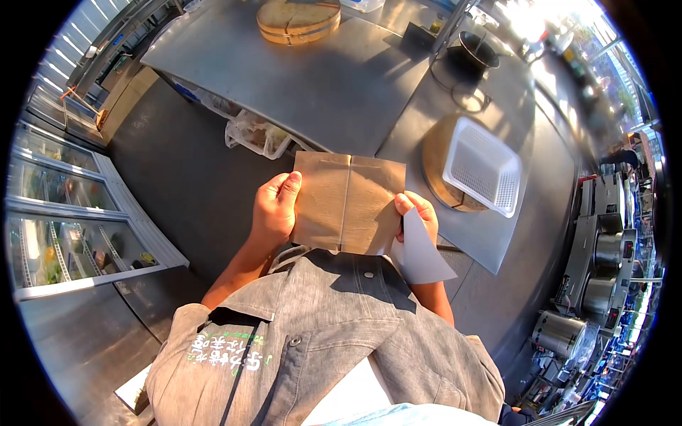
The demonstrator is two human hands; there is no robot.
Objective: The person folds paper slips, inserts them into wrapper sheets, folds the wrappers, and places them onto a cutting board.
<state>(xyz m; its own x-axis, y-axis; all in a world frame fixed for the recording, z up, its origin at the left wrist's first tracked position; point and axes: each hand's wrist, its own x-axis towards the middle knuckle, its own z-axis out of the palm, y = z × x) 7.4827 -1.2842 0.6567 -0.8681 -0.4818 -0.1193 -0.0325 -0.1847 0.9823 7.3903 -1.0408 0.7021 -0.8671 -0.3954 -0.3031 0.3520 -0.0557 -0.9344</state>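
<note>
A square brown sheet (pixel 323 202) with a vertical crease down its middle is held up in front of the chest. My left hand (pixel 275 207) pinches its left edge, thumb on the near face. At the right edge my right hand (pixel 420 215) grips it between thumb and fingers. A curled white sheet (pixel 426 253) hangs from my right hand, partly covering the wrist. Whether the brown sheet has more than one layer, I cannot tell.
Beyond the hands stands a steel table (pixel 284 92) bearing a round wooden block (pixel 298 21). To the right, a white perforated basket (pixel 483 167) rests on another round block (pixel 440 167). Glass-door fridges (pixel 71 245) line the left; metal pots (pixel 559 334) stand far right.
</note>
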